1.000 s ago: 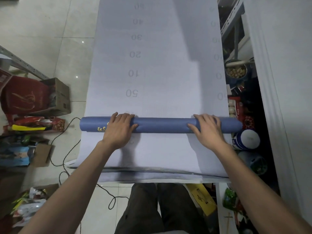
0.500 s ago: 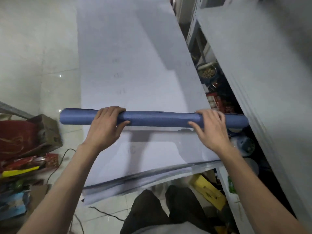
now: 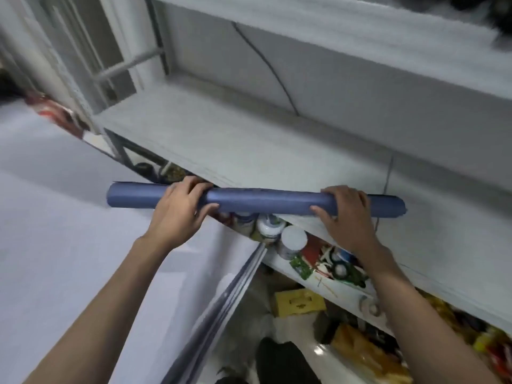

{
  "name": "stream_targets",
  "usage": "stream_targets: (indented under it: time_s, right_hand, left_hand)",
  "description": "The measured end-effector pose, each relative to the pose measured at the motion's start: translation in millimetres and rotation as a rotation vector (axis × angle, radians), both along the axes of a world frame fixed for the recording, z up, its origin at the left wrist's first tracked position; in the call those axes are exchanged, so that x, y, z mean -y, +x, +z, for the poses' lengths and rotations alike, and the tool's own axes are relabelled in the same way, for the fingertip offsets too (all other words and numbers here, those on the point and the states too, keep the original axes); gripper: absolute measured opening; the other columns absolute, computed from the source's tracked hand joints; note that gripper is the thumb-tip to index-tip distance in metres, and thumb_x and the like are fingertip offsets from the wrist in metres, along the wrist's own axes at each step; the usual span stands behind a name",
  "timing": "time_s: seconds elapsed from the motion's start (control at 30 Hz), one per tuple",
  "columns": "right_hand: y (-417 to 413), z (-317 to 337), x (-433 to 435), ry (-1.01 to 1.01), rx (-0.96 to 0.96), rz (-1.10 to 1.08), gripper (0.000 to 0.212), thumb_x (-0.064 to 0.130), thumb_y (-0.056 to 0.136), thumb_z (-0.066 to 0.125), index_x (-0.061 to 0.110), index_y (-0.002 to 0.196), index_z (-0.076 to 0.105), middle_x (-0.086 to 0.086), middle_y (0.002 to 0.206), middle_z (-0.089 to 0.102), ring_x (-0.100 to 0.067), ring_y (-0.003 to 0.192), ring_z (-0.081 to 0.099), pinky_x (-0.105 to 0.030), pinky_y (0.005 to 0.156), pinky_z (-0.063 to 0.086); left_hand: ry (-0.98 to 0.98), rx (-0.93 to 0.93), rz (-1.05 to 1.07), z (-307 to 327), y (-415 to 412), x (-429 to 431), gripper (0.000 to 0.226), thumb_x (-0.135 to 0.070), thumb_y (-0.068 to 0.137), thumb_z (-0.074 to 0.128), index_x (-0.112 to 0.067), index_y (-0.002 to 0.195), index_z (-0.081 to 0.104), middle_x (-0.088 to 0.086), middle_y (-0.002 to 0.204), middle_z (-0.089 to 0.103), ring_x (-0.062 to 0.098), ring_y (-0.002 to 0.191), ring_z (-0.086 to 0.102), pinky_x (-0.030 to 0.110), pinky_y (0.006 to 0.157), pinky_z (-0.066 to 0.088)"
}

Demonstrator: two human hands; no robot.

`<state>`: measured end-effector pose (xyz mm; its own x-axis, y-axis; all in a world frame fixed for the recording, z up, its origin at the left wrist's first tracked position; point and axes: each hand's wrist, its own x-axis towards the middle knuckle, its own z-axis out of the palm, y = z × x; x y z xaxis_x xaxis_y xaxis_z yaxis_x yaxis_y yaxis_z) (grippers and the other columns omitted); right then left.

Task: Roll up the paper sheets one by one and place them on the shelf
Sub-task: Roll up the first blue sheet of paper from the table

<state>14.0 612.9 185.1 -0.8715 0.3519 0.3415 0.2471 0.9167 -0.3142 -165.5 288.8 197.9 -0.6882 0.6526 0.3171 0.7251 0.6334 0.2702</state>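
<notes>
Blue paper roll (image 3: pixel 263 200) held level in the air at front edge of grey shelf (image 3: pixel 249 139); right end overlaps shelf board, left end over flat sheet stack (image 3: pixel 69 245). L hand (image 3: pixel 180 214) wraps roll left of centre, fingers over top, thumb under. R hand (image 3: pixel 346 217) clamps it near right end, same grip. White-lidded jars (image 3: pixel 293 241) on lower level, just below roll

Head view, downward, near shelf (image 3: pixel 249 151)

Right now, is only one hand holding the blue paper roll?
No, the left hand and the right hand both grip the blue paper roll, one toward each end.
</notes>
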Motion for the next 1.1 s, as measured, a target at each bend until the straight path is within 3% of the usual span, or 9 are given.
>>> stream_targets:
  time_s: [0.23,0.4,0.73,0.93,1.1]
  right_hand:
    - [101.7,-6.5,-96.6,0.003,0.052,-0.355,0.04,0.039,0.092,0.068,0.009,0.118,0.065,-0.011,0.117,0.065,-0.034,0.108,0.06,-0.048,0.099,0.041]
    - [127.0,-23.9,-162.4,-0.012,0.11,-0.471,0.041,0.042,0.093,0.065,0.01,0.117,0.066,-0.011,0.115,0.063,-0.033,0.107,0.059,-0.046,0.096,0.041]
    - [83.4,-40.9,-268.3,-0.022,0.191,-0.556,0.051,0.057,0.095,0.053,0.016,0.123,0.062,-0.008,0.12,0.058,-0.03,0.112,0.056,-0.039,0.102,0.033]
    - [58.9,-35.0,-309.1,-0.007,0.181,-0.558,0.052,0.058,0.096,0.051,0.017,0.126,0.062,-0.009,0.123,0.058,-0.031,0.114,0.056,-0.04,0.102,0.034]
    - [47.8,-41.4,-325.0,-0.104,0.167,-0.569,0.047,0.057,0.097,0.05,0.021,0.127,0.053,-0.006,0.123,0.063,-0.029,0.118,0.055,-0.039,0.105,0.028]
  left_hand:
    - [-0.035,-0.023,-0.353,-8.9,1.7,-178.2,0.045,-0.04,0.092,0.068,-0.009,0.124,0.063,0.012,0.117,0.062,0.037,0.095,0.061,0.046,0.085,0.05]
    - [-0.085,-0.009,-0.5,-20.8,-1.4,-277.4,0.044,-0.039,0.094,0.066,-0.007,0.125,0.064,0.014,0.117,0.062,0.04,0.094,0.062,0.046,0.085,0.048]
    - [-0.089,0.105,-0.444,-39.6,-34.3,-388.4,0.046,-0.042,0.097,0.061,-0.013,0.132,0.061,0.014,0.13,0.058,0.039,0.115,0.056,0.043,0.103,0.04]
    - [-0.059,0.033,-0.457,-45.0,-63.6,-431.8,0.043,-0.036,0.093,0.068,-0.006,0.125,0.065,0.02,0.121,0.064,0.041,0.107,0.063,0.045,0.094,0.045]
    - [-0.076,0.092,-0.378,-53.8,-74.0,-454.8,0.041,-0.041,0.093,0.065,-0.012,0.121,0.058,0.017,0.111,0.069,0.04,0.103,0.063,0.043,0.092,0.044]
